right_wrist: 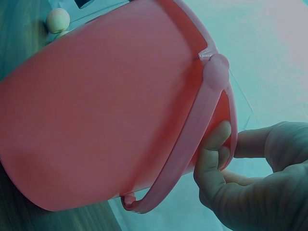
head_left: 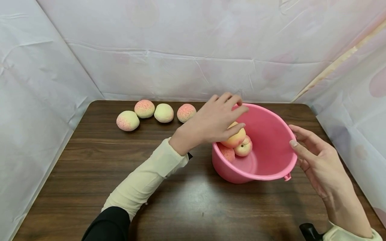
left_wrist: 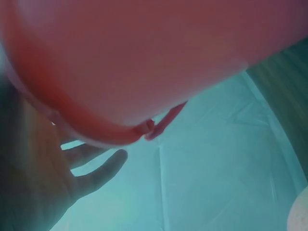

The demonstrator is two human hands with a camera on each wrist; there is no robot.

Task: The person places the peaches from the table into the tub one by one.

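A pink plastic bucket [head_left: 271, 144] is tilted on the table, its mouth facing me. My right hand [head_left: 322, 164] grips the right side of its rim, the thumb over the edge and the fingers behind; the right wrist view shows these fingers [right_wrist: 210, 159] curled at the rim beside the hanging handle [right_wrist: 180, 149]. Over the left rim reaches my left hand [head_left: 211, 120], fingers spread and loosely bent, holding nothing. Just below its thumb lies a yellow-pink peach [head_left: 236, 138] inside the bucket. Against it rest a paler peach [head_left: 243, 147] and a redder peach [head_left: 228, 154].
Several more peaches lie in a loose row at the table's back left, among them a pale one [head_left: 164, 113] and a speckled pink one [head_left: 186, 112]. White sheeting [head_left: 181, 77] walls off the back and both sides of the dark wooden table [head_left: 90, 180].
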